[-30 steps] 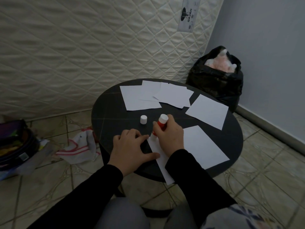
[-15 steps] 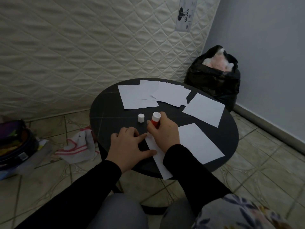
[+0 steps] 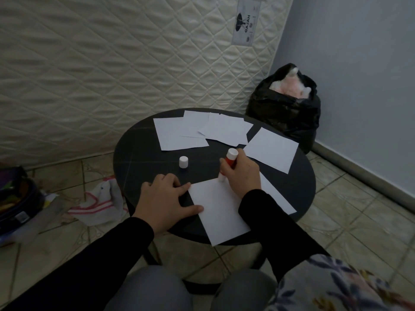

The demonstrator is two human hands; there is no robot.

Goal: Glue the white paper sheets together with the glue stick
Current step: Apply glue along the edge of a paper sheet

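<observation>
While gripping glue stick (image 3: pixel 229 161), right hand (image 3: pixel 243 173) tilts.

Both my arms in long black sleeves (image 3: pixel 269 221) to the wrists. Grey trousers (image 3: pixel 157 288) over both knees. Floral patterned fabric (image 3: pixel 336 286), dark blue on pale, at my right side.

Quilted mattress (image 3: pixel 112 63) upright against wall, black bag (image 3: pixel 285 111) in corner, cloth (image 3: pixel 98 205) on tiled floor

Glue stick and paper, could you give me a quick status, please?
Right hand grips glue stick, tip on near sheet. Left hand presses sheet's edge. Cap off, standing clear.
</observation>
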